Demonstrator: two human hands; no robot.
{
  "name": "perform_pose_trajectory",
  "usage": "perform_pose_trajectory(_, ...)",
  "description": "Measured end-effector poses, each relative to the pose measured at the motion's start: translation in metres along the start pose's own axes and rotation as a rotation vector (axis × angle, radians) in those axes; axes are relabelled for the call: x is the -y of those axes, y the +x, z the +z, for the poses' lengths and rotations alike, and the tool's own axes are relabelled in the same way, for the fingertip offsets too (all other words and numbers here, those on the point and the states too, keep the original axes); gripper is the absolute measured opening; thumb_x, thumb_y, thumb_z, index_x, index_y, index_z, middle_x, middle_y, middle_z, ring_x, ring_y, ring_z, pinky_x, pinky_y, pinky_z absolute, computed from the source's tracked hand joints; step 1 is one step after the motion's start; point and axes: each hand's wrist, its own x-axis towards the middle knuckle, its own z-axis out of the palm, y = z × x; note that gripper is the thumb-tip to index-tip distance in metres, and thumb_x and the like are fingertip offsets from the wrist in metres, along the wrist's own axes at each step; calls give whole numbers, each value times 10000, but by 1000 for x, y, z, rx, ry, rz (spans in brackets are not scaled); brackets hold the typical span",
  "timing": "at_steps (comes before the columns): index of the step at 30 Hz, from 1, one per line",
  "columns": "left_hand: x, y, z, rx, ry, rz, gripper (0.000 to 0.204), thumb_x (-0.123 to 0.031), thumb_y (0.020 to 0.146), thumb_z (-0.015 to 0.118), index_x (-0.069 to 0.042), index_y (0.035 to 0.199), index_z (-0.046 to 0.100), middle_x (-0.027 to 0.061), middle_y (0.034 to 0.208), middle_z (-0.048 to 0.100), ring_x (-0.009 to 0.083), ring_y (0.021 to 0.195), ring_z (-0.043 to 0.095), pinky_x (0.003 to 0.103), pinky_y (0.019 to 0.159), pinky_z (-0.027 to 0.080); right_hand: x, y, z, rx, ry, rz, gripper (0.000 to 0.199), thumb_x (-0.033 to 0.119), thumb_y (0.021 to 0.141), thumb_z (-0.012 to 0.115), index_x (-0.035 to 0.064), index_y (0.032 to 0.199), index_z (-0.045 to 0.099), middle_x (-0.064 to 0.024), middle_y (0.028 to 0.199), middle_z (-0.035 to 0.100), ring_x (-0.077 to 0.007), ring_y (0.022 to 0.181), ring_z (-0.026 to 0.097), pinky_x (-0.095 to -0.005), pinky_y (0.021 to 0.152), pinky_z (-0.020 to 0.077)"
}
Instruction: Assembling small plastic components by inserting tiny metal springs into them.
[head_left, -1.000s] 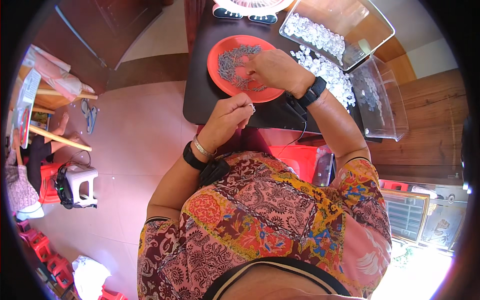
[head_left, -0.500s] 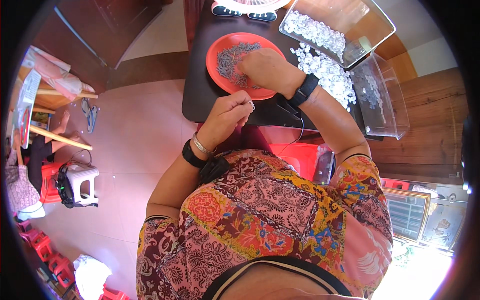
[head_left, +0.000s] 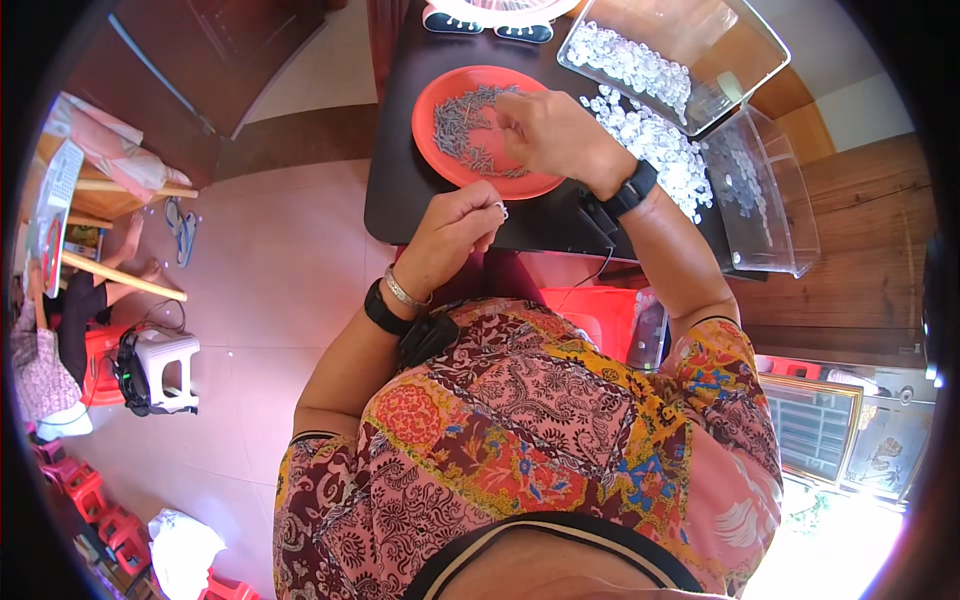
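My left hand [head_left: 452, 232] is closed at the near edge of a dark table, pinching a small white plastic piece [head_left: 503, 210] that pokes out past the fingertips. Above the right part of a round red plate [head_left: 424, 135] is my right hand [head_left: 560, 138], its fingers pinched together. Whatever it may hold is hidden or too small to name. Many thin grey nail-like pins [head_left: 458, 125] lie spread over the plate's left and lower part. To the right of that hand, a heap of small whitish clear plastic pieces [head_left: 655, 150] covers the tabletop.
A clear bin of similar pieces [head_left: 630, 62] lies tipped at the far right. Beside it, another clear container [head_left: 770, 205] holds greyish pieces. A fan-like object [head_left: 490, 22] with shoe-shaped feet stands at the back. Red tubs [head_left: 600, 315] sit under the table; another person sits far left.
My right hand has lifted off the pins and drawn a little right across the plate, its fingers still pinched. The left hand stays in place with the white piece.
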Motion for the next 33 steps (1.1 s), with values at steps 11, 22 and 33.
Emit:
perform_pose_trajectory(11, 0, 0, 1, -12, 42, -5, 166, -185, 916, 509, -50, 835, 564, -16, 662, 534, 51, 570, 475, 193, 513, 343, -4, -24, 7, -30, 74, 65, 102, 107, 831, 500, 12, 867, 509, -193, 719, 586, -407, 703, 589, -473, 625, 469)
perform_pose_trajectory(22, -1, -1, 6, -66, 91, 12, 162, -173, 905, 508, -50, 813, 560, -9, 645, 523, 60, 556, 458, 201, 505, 328, 21, -49, 1, -246, 115, 51, 100, 96, 880, 542, 4, 843, 555, -178, 732, 563, -370, 674, 584, -423, 573, 466)
perform_pose_trajectory(33, -7, -6, 22, -80, 99, -62, 192, -199, 899, 495, -40, 807, 550, 8, 640, 523, 74, 554, 454, 213, 511, 328, 65, -99, 15, -305, 485, 200, 57, 33, 774, 655, 37, 829, 641, -107, 764, 634, -276, 682, 633, -339, 601, 498)
